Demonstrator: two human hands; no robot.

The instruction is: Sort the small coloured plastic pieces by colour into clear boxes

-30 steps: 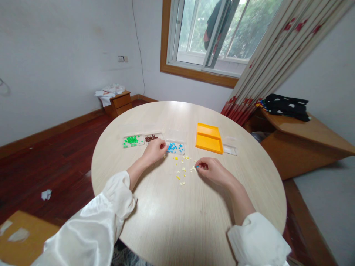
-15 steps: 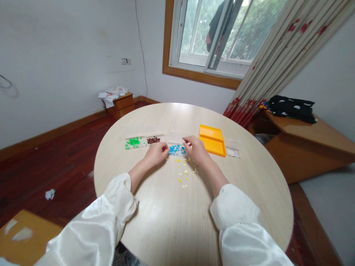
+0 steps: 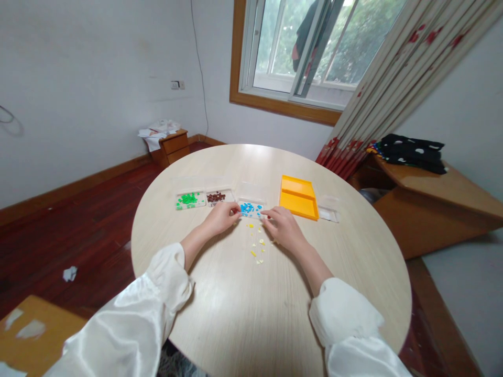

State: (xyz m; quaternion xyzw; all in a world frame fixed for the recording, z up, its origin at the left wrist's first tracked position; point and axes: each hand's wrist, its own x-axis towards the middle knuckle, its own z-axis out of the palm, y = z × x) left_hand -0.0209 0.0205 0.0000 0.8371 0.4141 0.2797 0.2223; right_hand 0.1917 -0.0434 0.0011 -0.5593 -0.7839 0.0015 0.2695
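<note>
On the round wooden table [image 3: 243,309] three small clear trays stand in a row: one with green pieces [image 3: 190,199], one with brown pieces [image 3: 216,197], one with blue pieces [image 3: 250,209]. My left hand [image 3: 221,217] rests at the blue tray's left edge, fingers curled against it. My right hand [image 3: 282,226] lies just right of that tray, fingers bent down onto the tabletop over scattered yellow and white pieces [image 3: 257,246]. What its fingertips touch is too small to see.
An orange tray [image 3: 297,198] lies to the right, with a clear lid [image 3: 328,213] beside it. A low wooden bench with dark cloth [image 3: 412,152] stands right of the table, near the curtain. A small cabinet [image 3: 170,146] stands by the far wall.
My right hand went from the scattered pieces up to the blue tray, then drew back down beside it. My left hand stayed at the tray's left edge.
</note>
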